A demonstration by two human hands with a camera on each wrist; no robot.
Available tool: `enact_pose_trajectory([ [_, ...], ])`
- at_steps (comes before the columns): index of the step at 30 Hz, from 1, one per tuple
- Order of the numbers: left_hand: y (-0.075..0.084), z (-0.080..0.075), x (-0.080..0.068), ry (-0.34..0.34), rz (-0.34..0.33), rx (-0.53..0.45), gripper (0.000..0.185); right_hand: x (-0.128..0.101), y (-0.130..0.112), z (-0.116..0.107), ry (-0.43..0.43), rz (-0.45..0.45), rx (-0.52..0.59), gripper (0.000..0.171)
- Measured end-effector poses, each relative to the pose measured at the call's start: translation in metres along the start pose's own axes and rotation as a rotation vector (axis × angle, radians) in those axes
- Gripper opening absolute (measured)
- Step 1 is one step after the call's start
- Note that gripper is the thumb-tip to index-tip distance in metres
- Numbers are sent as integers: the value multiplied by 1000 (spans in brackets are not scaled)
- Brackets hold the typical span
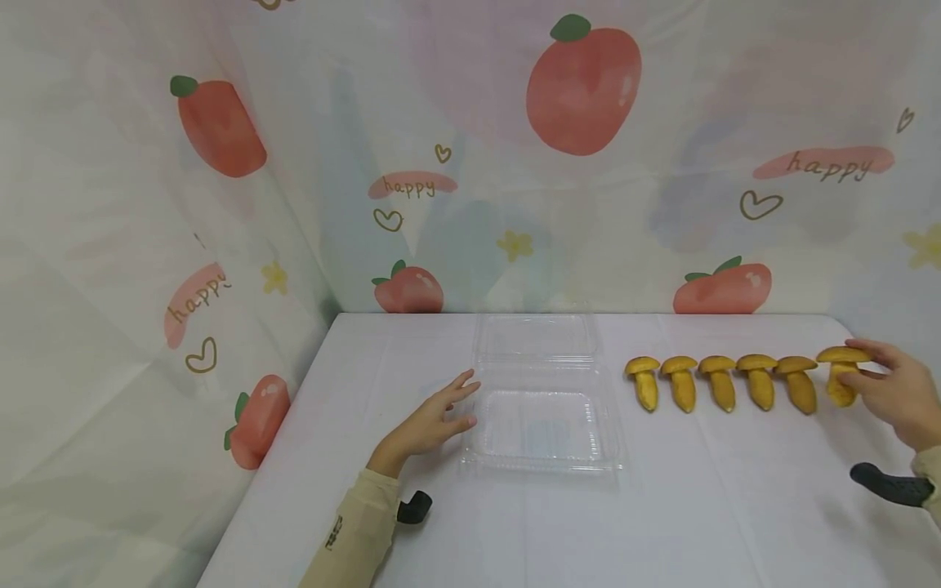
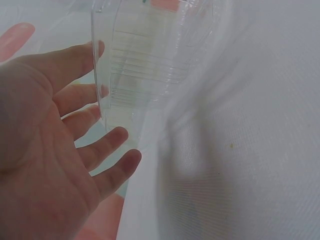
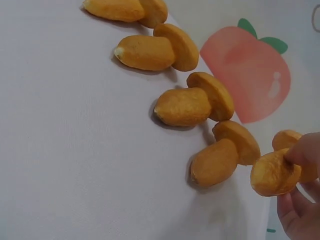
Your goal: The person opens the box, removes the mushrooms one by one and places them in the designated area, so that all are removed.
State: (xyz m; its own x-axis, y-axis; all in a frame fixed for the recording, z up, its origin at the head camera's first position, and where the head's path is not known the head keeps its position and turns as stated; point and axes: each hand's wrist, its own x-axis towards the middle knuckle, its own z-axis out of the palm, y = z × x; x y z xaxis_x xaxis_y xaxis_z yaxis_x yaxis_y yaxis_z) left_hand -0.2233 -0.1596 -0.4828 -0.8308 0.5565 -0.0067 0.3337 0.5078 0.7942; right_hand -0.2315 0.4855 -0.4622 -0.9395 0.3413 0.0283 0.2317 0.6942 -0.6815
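White table: right hand pinches end mushroom near its edge.

Right hand cut off by right-wrist frame edge; its fingers cover part of the held mushroom; topmost mushroom cropped.

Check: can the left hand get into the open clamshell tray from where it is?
Probably yes: the left hand lies open against the tray's left edge, lid folded back, nothing inside.
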Motion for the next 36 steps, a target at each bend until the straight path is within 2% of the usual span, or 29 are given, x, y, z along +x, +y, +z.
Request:
enact_pose_trajectory([
  [7, 1, -2, 0, 6, 1, 21, 64, 5, 6, 2, -1, 73, -9, 60],
  [16, 1, -2, 0, 4, 13, 7, 63, 19, 29, 8, 3, 16, -27, 58],
  [18, 1, -2, 0, 3, 14, 0, 63, 20, 33, 9, -14, 11, -30, 59],
  [24, 1, -2, 1, -7, 31, -4, 63, 19, 41, 15, -95, 93, -11, 70],
  [33, 0, 0, 2, 4, 23, 18, 64, 17, 37, 16, -61, 147, -27, 69],
  [36, 0, 0, 3, 9, 29, 24, 64, 16, 36, 16, -39, 137, -52, 69],
])
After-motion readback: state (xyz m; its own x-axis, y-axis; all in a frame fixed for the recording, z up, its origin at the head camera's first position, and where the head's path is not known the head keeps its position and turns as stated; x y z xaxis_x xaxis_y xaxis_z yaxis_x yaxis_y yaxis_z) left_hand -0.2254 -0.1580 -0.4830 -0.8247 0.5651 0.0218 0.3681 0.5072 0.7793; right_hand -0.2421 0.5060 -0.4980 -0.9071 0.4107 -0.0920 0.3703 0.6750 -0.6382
